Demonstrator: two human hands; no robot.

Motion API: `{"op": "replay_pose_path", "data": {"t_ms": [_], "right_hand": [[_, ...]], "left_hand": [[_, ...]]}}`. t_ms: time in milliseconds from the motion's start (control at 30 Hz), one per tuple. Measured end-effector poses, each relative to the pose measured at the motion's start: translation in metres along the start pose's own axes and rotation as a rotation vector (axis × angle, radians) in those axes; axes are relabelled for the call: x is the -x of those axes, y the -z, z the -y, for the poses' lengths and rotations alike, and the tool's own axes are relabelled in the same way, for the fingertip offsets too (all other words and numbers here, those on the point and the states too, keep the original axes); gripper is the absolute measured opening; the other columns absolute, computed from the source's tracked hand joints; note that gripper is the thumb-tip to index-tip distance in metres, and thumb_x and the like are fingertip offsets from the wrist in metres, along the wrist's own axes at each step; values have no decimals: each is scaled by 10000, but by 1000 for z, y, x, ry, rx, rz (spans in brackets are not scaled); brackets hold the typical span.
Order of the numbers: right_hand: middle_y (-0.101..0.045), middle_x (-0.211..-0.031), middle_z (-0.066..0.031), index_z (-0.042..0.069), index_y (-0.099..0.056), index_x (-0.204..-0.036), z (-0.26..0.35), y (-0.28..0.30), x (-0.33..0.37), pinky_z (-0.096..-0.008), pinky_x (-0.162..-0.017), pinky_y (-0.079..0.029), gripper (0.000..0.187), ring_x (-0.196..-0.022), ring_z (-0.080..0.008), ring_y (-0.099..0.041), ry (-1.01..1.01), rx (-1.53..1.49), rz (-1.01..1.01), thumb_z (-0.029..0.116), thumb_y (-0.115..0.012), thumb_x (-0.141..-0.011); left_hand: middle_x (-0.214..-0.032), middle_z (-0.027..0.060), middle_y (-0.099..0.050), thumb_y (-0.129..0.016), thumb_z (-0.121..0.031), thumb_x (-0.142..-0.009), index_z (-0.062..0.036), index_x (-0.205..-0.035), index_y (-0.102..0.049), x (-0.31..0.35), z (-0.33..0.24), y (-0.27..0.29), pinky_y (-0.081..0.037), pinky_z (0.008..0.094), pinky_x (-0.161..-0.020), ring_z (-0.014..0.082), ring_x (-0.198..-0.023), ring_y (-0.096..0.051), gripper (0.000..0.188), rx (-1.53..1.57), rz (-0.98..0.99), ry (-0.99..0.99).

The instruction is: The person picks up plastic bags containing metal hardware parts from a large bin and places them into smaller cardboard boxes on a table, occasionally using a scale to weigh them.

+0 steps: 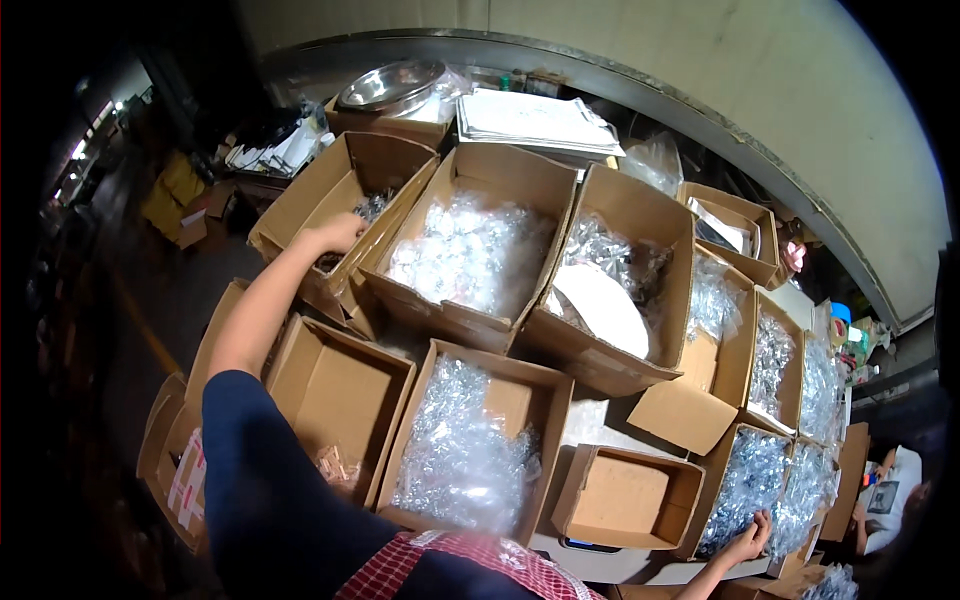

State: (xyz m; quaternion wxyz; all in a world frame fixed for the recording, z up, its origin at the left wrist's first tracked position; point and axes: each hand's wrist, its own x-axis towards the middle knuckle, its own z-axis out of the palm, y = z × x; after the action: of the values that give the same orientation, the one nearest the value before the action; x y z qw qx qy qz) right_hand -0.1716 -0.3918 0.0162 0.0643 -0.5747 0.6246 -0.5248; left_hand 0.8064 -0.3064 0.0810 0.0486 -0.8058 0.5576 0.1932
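Observation:
My left arm reaches forward to a tall cardboard box (290, 215) at the far left. Inside it, my left hand (338, 234) is curled beside small dark metal pieces (374, 204); its fingertips are partly hidden. At the lower right, my right hand (746, 542) is at the near side of a cardboard box (715, 490) of clear, bluish plastic packets (745, 485). Its fingers are bent together against the packets, and what they pinch is too small to make out.
Between my hands stand a big box of shiny packets (470, 245), a box with a white sheet (605, 310), a shallow box of packets (465, 445) and a small cardboard tray (625, 497). Behind are a metal bowl (392, 85) and papers (535, 120). Another person (890, 500) is at the right.

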Motion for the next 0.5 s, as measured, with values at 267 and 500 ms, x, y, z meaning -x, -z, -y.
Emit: {"op": "replay_pose_path", "data": {"t_ms": [267,500], "right_hand": [[-610,-1113,-122,-82,-630,-1042,15,-8,6,-297,-896,-485,280,-976,-197,-595,-10,45,4,-82,-429,-848],[-609,-1117,-126,-90,-625,-1012,6,-26,5,-302,-899,-492,246,-986,-211,-600,28,55,-49,-73,-428,-867]], "left_hand": [[-767,110,-700,-647,-156,-794,-65,-965,-715,26,26,39,-496,373,-674,219,-651,-638,206,472,-367,193],[-1399,170,-441,-589,-188,-877,-4,-1377,-419,-47,71,-27,-412,342,-981,211,-1183,-500,559,521,-36,42]]}}
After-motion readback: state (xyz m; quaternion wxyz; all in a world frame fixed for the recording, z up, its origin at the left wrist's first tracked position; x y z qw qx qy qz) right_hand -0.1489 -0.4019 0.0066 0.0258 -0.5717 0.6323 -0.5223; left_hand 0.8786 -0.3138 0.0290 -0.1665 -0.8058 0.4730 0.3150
